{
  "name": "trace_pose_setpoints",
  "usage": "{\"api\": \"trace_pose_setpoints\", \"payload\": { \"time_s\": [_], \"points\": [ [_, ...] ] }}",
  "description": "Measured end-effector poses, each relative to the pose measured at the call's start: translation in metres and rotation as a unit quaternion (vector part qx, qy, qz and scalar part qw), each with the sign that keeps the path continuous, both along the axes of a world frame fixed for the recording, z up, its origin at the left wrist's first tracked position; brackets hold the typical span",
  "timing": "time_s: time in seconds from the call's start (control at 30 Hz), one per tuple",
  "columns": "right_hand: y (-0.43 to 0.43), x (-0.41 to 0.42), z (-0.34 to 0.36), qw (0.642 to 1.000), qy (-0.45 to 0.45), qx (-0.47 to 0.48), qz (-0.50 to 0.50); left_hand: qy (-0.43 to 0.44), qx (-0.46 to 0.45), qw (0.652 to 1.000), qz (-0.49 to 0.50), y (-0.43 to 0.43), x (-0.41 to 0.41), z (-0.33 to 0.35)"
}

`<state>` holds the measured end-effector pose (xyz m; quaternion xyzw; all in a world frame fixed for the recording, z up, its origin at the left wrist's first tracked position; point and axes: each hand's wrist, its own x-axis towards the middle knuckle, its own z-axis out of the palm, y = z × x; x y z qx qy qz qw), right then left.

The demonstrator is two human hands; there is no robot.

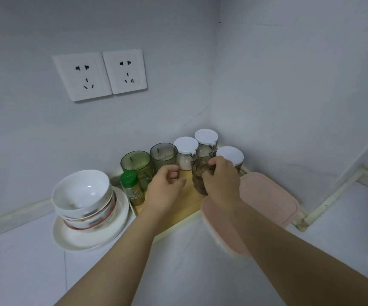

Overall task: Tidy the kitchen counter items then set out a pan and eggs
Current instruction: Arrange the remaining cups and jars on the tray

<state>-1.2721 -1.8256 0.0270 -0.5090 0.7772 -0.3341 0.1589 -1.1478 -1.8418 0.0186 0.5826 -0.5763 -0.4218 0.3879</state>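
Brown ribbed glass tumbler [198, 181] is above the pale wooden tray [189, 204], my right hand [220, 182] curled round it. My left hand [165, 191] hovers just beside it, fingers loosely bent, holding nothing.

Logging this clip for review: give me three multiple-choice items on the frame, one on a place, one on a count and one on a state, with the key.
1. Where does the green-capped bottle stand?
A. just right of the stacked bowls
B. on top of a pink lid
C. behind the jars in the corner

2. How many white-lidded jars are there?
A. two
B. three
C. five

3. What is the right hand doing?
A. lying flat on the counter
B. pulling a plug from a socket
C. gripping the brown glass

Key: 1 A, the bottle stands right beside the bowls; 2 B, three white lids cluster in the corner; 3 C, its fingers curl round the glass.
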Motion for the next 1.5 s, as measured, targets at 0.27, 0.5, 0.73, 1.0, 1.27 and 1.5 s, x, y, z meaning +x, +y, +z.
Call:
{"api": "trace_pose_setpoints", "payload": {
  "time_s": [0.27,0.5,0.73,1.0,1.27,1.5],
  "points": [
    [0.054,0.066,0.021,0.986,-0.143,-0.017,0.080,0.111,0.038,0.993,0.029,0.056,0.068,0.032],
    [0.100,0.108,0.031,0.967,-0.230,-0.036,0.102,0.123,0.026,0.991,0.035,0.115,0.119,0.053],
    [0.165,0.171,0.039,0.941,-0.279,-0.015,0.193,0.085,0.024,0.990,0.106,0.206,0.179,0.059],
    [0.275,0.245,0.009,0.898,-0.304,0.087,0.305,0.108,0.036,0.955,0.275,0.356,0.242,0.031],
    [0.379,0.363,0.020,0.839,-0.305,0.150,0.426,0.122,0.044,0.904,0.407,0.495,0.345,0.038],
    [0.480,0.527,0.026,0.775,-0.284,0.198,0.528,0.137,0.015,0.837,0.530,0.616,0.483,0.041]
  ]
}}
